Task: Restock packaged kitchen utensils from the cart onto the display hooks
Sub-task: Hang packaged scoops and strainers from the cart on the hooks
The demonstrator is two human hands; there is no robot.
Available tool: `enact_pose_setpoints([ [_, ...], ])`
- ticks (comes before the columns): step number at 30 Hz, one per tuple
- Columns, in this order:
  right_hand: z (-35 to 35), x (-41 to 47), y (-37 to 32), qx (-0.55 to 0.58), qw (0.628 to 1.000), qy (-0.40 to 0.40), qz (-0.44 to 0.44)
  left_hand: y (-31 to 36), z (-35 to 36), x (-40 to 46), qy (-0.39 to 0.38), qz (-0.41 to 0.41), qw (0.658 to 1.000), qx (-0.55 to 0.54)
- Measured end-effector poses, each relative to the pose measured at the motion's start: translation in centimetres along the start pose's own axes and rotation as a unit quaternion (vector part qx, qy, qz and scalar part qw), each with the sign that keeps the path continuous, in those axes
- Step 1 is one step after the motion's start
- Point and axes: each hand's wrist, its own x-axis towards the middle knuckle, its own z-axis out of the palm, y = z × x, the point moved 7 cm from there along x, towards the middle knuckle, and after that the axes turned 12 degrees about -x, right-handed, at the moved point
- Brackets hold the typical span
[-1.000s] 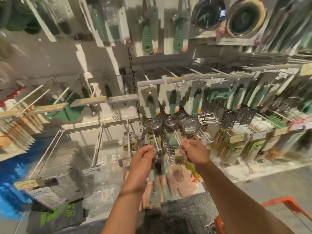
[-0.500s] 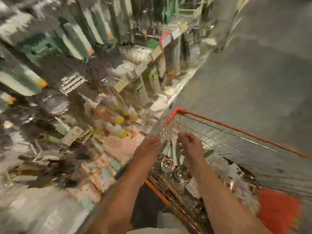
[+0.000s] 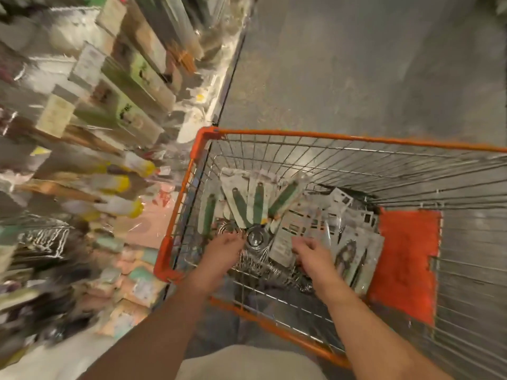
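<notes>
While both hands reach into the orange-rimmed wire cart (image 3: 201,149), the left hand (image 3: 223,249) and right hand (image 3: 311,253) hover with fingers loosely apart, holding nothing, above the carded green-handled utensils (image 3: 258,204) fanned at its near left corner; overlapping packs may snag and spill when lifted.

Two bare forearms enter from the bottom of the frame, with no sleeves, watch, bands or gloves visible on either. The left hand (image 3: 223,249) and right hand (image 3: 312,255) carry no rings that can be made out; motion blur limits finer detail. At bottom centre, a pale beige garment (image 3: 247,363) covers the torso, plain, with no visible print.
</notes>
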Motion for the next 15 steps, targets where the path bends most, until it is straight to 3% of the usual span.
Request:
enact_pose_setpoints([
  [4, 1.3, 2.0, 1.3, -0.001, 1.0, 0.006, 0.021, -0.9, -0.4, 3.3, -0.013, -0.003, 0.999, 0.048],
  [15, 6.4, 7.7, -2.3, -0.096, 0.995, -0.013, 0.011, 0.0, -2.2, 11.0, 0.008, 0.005, 0.999, 0.042],
])
